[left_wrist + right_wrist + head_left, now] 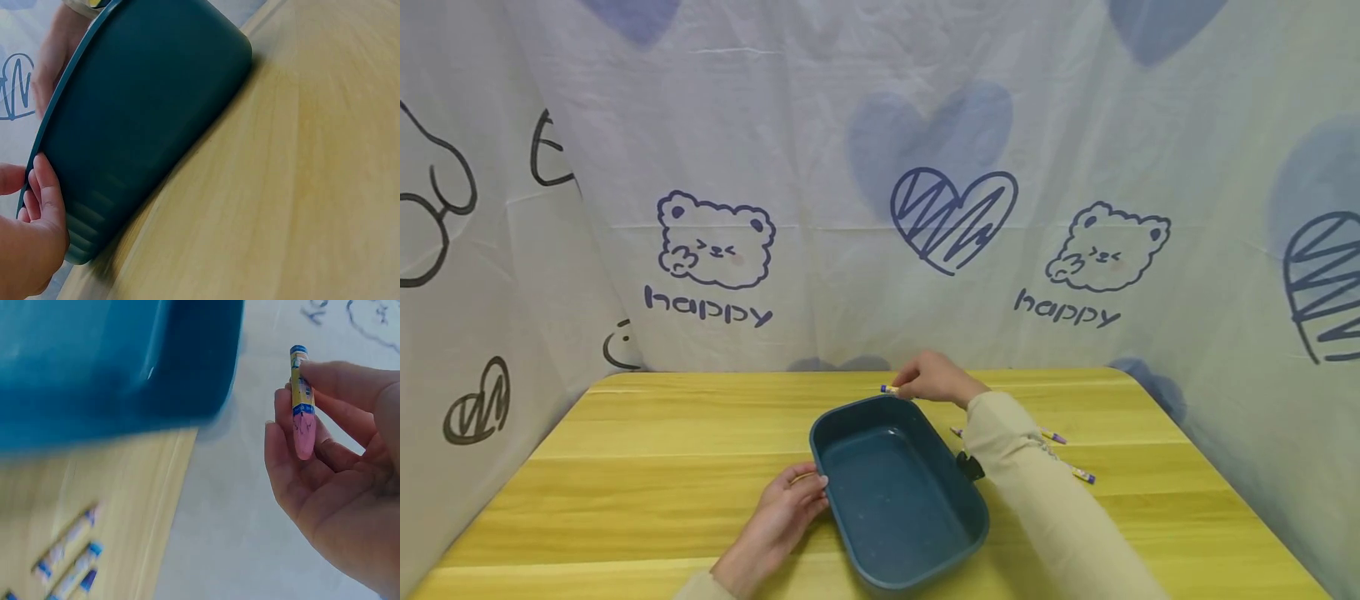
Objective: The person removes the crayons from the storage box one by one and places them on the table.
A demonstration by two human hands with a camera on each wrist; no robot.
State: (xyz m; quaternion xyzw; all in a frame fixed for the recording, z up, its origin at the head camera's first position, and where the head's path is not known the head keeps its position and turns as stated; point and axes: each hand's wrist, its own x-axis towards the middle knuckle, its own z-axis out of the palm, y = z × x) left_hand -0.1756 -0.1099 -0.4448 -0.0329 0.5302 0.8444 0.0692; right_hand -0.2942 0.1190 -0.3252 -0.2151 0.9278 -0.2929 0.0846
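A dark teal plastic bin (895,500) stands at the front of the wooden table, its inside bare in the head view. My left hand (786,504) grips the bin's left rim, thumb on one side and fingers against the outer wall (137,106). Beyond the bin's far edge, my right hand (936,379) pinches a pink crayon (302,403) between thumb and fingers. The crayon has a yellow and blue paper wrapper, and its pink tip points toward the palm in the right wrist view.
Several wrapped crayons lie on the table right of the bin, among them a purple-tipped crayon (1054,436) and a blue-ended one (1083,475), partly behind the right sleeve (1060,500). A small black piece (970,465) shows beside the bin. A printed white curtain (835,250) hangs behind the table.
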